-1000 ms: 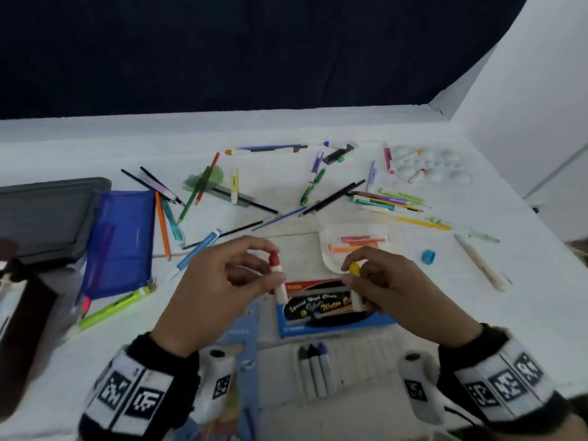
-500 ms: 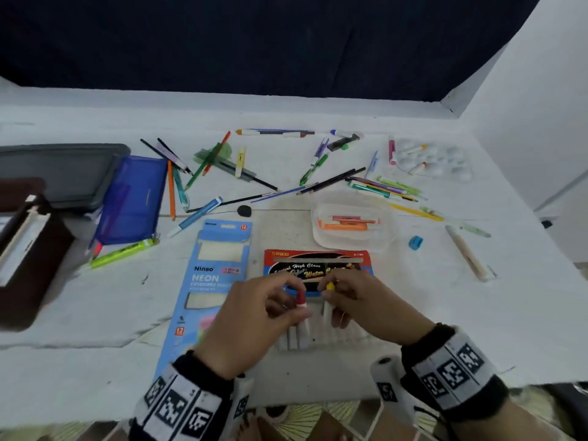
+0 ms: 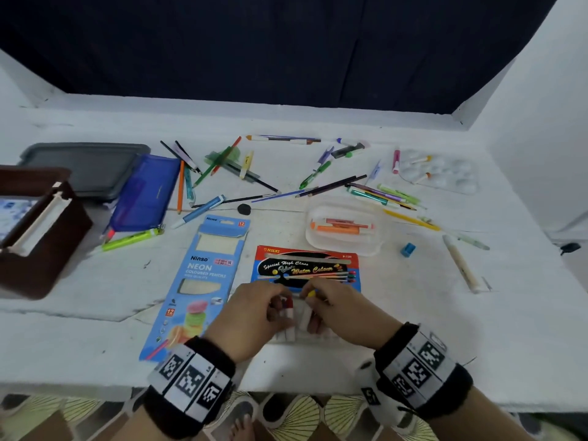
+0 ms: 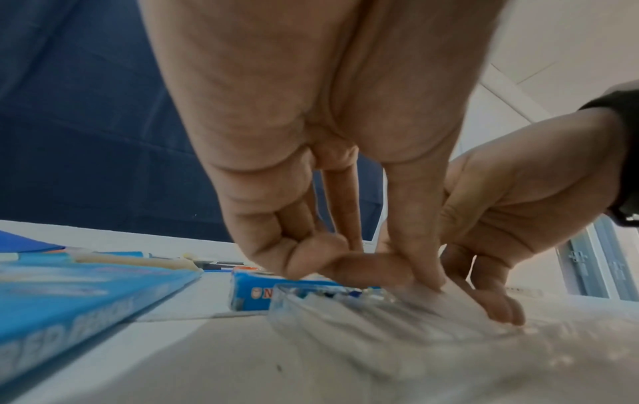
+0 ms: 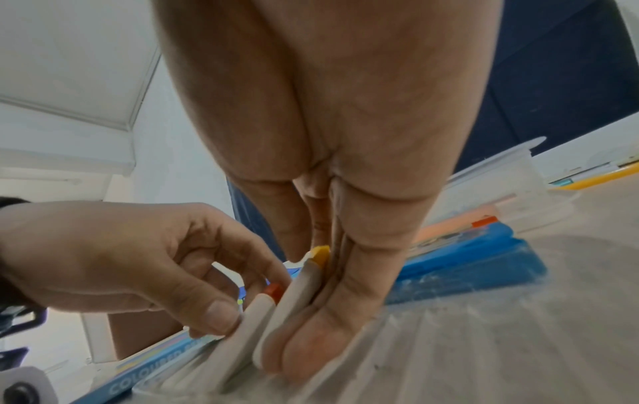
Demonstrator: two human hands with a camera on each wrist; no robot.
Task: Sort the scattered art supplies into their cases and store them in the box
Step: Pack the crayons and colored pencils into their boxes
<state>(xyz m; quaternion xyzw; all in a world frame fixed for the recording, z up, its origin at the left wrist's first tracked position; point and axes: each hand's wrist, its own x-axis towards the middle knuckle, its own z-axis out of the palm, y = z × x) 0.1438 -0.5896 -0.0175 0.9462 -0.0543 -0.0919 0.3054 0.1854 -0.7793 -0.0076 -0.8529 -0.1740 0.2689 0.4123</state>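
Now both hands pinch paint tubes: left hand (image 3: 254,308) the red-capped tube (image 5: 255,314), right hand (image 3: 339,308) the yellow-capped tube (image 5: 297,295).

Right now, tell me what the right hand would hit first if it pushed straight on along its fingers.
Likely the water colour box. The right hand points away from the person, pressing a yellow-capped tube into the clear tray; the box lies just beyond, though depth is unclear.

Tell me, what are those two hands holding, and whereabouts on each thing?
Left hand pinches the red-capped paint tube along its white body; right hand presses the yellow-capped tube by its body into the clear tray.
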